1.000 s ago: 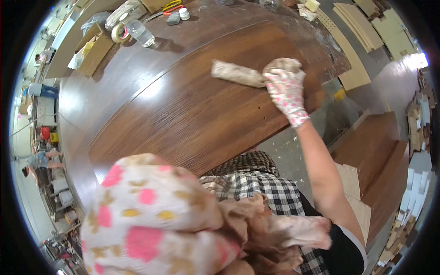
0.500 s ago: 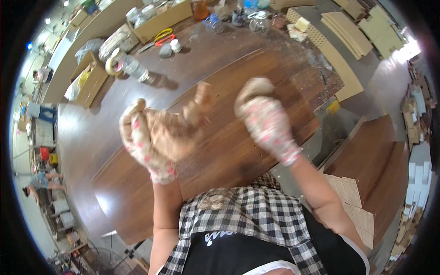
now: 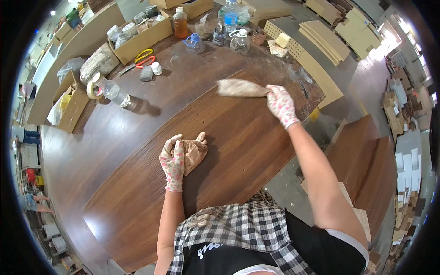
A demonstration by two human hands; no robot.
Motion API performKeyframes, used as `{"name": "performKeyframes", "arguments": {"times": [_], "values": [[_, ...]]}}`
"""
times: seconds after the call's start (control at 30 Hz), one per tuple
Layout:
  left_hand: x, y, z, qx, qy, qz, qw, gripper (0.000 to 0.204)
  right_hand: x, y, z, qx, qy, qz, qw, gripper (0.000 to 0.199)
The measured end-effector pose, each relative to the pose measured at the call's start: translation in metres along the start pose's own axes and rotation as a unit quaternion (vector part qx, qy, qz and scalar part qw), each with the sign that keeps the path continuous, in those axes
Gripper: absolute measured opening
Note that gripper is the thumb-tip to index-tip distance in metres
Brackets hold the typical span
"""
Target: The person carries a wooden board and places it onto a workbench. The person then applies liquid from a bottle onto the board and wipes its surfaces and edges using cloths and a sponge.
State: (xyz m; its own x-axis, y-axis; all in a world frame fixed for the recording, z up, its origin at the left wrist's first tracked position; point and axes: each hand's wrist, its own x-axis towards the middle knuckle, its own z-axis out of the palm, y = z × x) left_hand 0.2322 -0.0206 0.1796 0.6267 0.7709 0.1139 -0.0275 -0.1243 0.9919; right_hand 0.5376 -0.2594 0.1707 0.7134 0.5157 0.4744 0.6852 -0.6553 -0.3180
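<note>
My left hand (image 3: 173,160), in a white glove with pink spots, is closed on a crumpled tan rag (image 3: 195,156) over the near half of a dark brown wood panel (image 3: 229,133). Farther right, my right hand (image 3: 281,105) wears a matching glove and grips one end of a stained whitish rag (image 3: 242,88). That rag stretches out leftward over the panel's far edge, slightly smeared by motion. I cannot tell whether either rag touches the wood. A few small dark holes show in the panel's surface.
A bottle of clear liquid (image 3: 112,91) lies at the left beside a tape roll (image 3: 94,87). Beyond are scissors (image 3: 140,62), a grey block (image 3: 146,73), a small white bottle (image 3: 156,68) and an amber bottle (image 3: 180,23). More brown panels (image 3: 357,156) lean at the right.
My right hand has swung outward, and its bunched rag now hangs stretched to the left. My left hand has moved right with the tan rag, which is more gathered. The view has shifted.
</note>
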Motion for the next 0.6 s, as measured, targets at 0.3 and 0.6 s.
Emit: {"name": "performKeyframes", "arguments": {"times": [0.3,0.6], "values": [[0.002,0.024,0.046,0.184,0.029,0.002,0.983,0.015,0.037,0.063,-0.033,0.078,0.025,0.055,0.995,0.024],[0.007,0.019,0.099,0.126,-0.021,-0.039,0.991,0.012,0.060,0.074,-0.027,-0.216,-0.089,-0.012,0.972,0.040]]}}
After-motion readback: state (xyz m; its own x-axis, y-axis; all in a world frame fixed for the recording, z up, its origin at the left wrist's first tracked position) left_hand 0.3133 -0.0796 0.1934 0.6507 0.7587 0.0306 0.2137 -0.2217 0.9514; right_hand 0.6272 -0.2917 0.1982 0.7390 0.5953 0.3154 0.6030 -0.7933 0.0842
